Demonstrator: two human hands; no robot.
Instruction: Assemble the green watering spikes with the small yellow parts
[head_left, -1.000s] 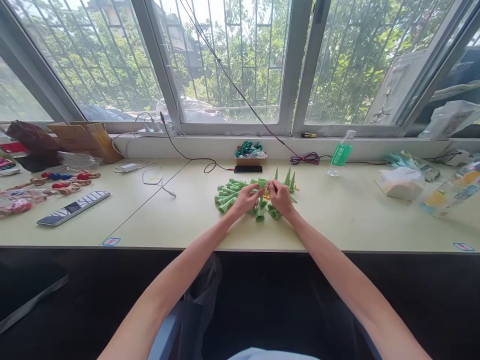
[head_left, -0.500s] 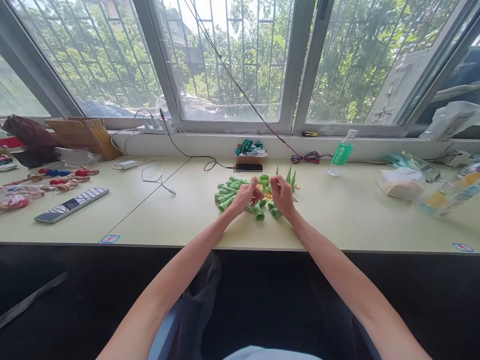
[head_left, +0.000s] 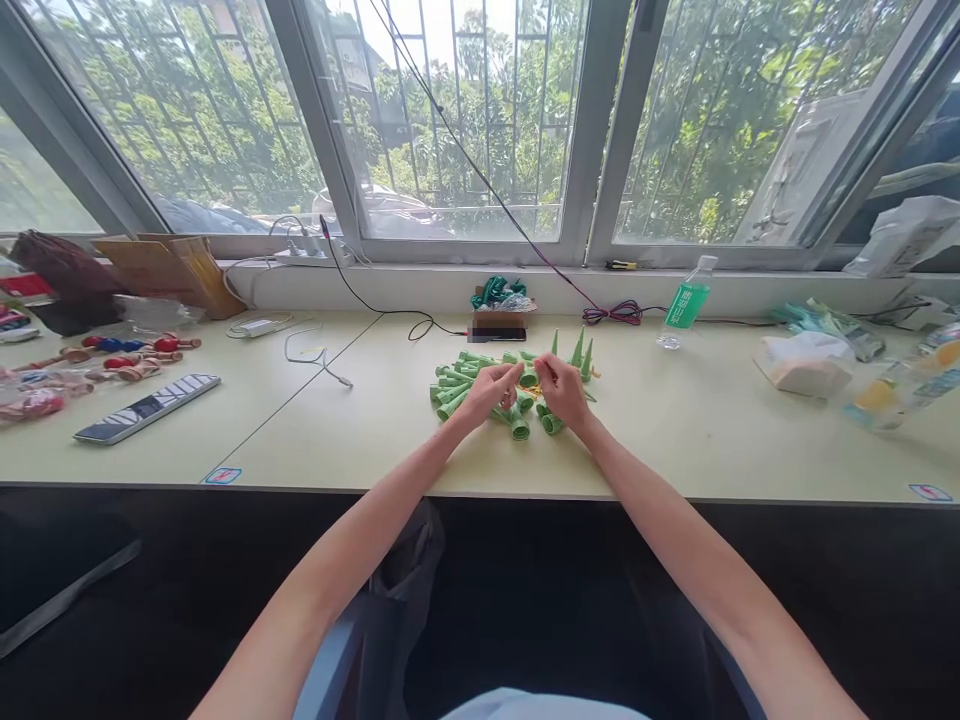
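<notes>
Both forearms bare, reaching forward past the table's near edge, converging mid-table. Left hand (head_left: pixel 491 390) and right hand (head_left: pixel 562 392) close together, knuckles up, fingers curled, fingertips pinched toward each other. Whether either grips anything: cannot tell.

Pale green cones (head_left: pixel 457 383); green-labelled bottle (head_left: pixel 685 305); cream table (head_left: pixel 675 430).

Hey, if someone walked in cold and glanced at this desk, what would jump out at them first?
Most likely the heap of green cone-shaped plastic parts at the centre of the pale desk, with the left hand and right hand meeting over it. After that, the green-labelled water bottle by the window, right of the pile.
</notes>
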